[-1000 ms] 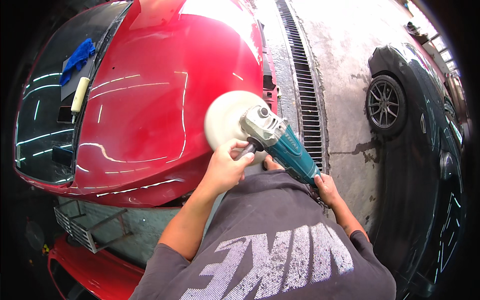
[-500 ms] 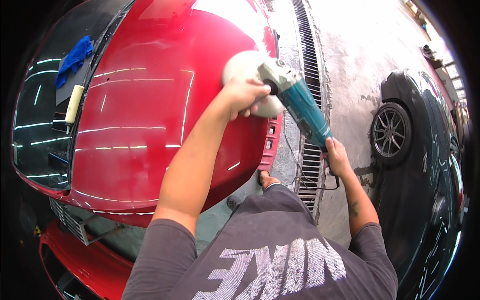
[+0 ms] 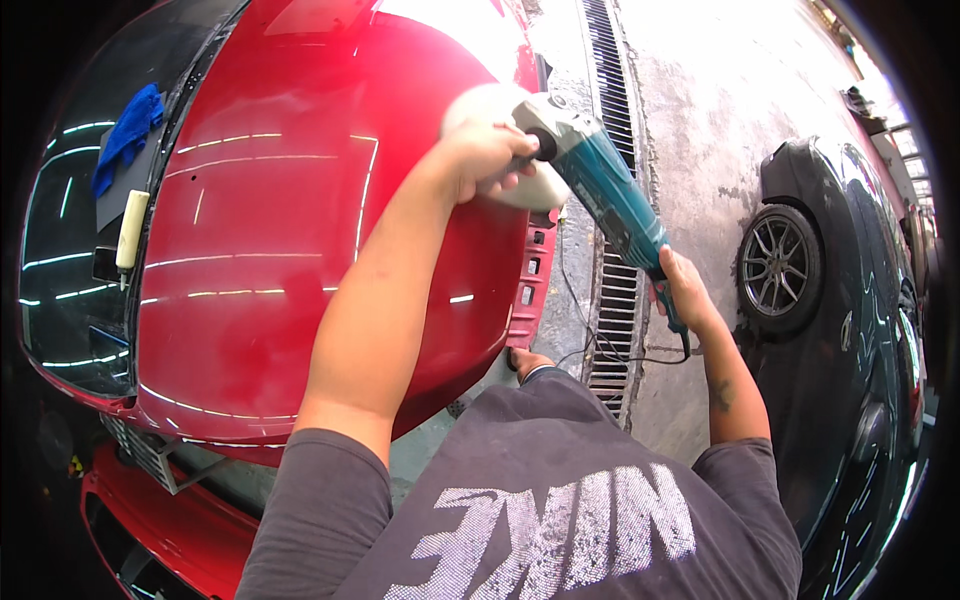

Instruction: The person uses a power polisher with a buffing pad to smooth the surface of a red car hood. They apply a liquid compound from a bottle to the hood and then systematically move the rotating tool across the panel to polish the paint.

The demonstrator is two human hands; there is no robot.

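A teal power polisher [image 3: 608, 185] with a silver head lies across the front edge of the glossy red car hood [image 3: 260, 225]. Its round white pad [image 3: 478, 108] rests at the hood's edge, smeared by motion. My left hand [image 3: 484, 160] is closed around the black side handle by the polisher's head and hides part of the pad. Farther right, my right hand [image 3: 686, 290] wraps the rear grip, where a black cord [image 3: 640, 358] hangs down.
On the windshield [image 3: 75, 235] at left lie a blue cloth [image 3: 128, 135] and a cream bottle [image 3: 131, 232]. A floor drain grate [image 3: 612, 330] runs beside the red car. A dark car [image 3: 840, 330] stands at right. Another red body part [image 3: 150, 520] sits lower left.
The polisher and both my hands have shifted slightly upward in the picture. The hood and the things on the windshield appear a little farther left. Both grips are kept.
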